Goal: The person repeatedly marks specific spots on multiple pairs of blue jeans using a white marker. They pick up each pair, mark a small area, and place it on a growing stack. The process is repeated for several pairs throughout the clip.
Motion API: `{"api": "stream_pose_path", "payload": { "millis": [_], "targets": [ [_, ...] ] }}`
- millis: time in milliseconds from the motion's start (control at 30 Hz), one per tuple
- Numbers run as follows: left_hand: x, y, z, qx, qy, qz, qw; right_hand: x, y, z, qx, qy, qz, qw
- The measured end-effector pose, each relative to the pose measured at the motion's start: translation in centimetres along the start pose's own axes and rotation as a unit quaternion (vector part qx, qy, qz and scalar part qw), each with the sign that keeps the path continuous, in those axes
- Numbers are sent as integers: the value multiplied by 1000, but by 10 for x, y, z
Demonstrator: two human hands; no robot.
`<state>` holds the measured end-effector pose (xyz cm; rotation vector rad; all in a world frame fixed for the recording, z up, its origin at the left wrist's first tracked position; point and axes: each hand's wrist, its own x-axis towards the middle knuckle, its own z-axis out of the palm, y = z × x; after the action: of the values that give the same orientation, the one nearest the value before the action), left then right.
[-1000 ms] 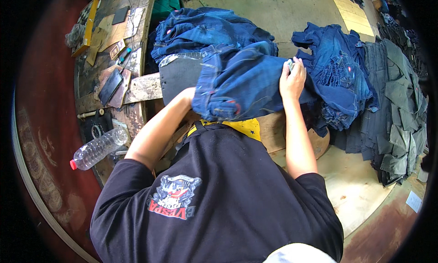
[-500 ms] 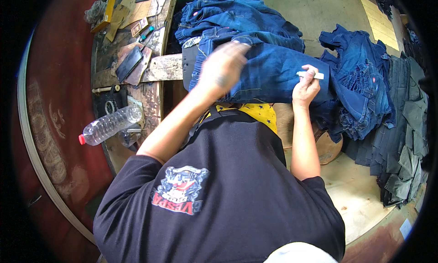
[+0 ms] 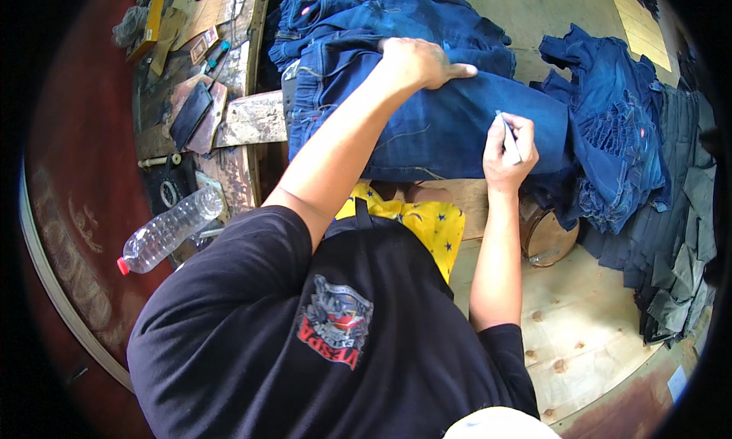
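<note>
A pair of dark blue jeans (image 3: 427, 134) lies spread over a wooden board in front of me. My left hand (image 3: 419, 62) lies flat on its upper part, palm down, holding nothing. Further right, my right hand (image 3: 507, 153) pinches a thin pale stick (image 3: 508, 136), which looks like chalk, with its tip at the denim. More folded blue jeans (image 3: 366, 8) are stacked just behind the spread pair.
A heap of distressed blue denim (image 3: 618, 134) and grey garments (image 3: 679, 248) lies at the right. On the left, a cluttered wooden bench (image 3: 244, 119) holds flat dark tools, and a plastic bottle (image 3: 171, 229) with a red cap lies beside it. A pale wooden platform (image 3: 579, 325) lies below right.
The jeans went from bunched in both hands to spread flat. My left hand moved up onto the cloth and pressed down. My right hand came down to the denim with the stick.
</note>
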<state>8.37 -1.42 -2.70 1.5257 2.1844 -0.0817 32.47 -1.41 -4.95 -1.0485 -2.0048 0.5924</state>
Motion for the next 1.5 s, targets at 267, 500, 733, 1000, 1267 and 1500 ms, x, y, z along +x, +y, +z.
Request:
{"api": "stream_pose_path", "payload": {
  "millis": [267, 500, 733, 1000, 1267, 1500],
  "targets": [
    [40, -18, -12, -119, 172, 79, 975, 2, 28, -4, 85, -4, 74, 994],
    [8, -65, -28, -75, -165, 132, 975, -6, 30, 1, 51, 5, 17, 999],
    [14, -50, -11, -103, 31, 187, 977, -7, 1, 6, 45, -7, -27, 999],
    [28, -51, 8, -65, 199, 185, 960, -10, -45, 35, 48, -142, -151, 977],
    [42, -59, 7, -86, 171, 180, 965, 35, -43, 79, 7, -105, -135, 985],
    [46, -62, 9, -138, 238, 163, 947, 43, -40, 95, 38, -98, -145, 984]
  ]
}}
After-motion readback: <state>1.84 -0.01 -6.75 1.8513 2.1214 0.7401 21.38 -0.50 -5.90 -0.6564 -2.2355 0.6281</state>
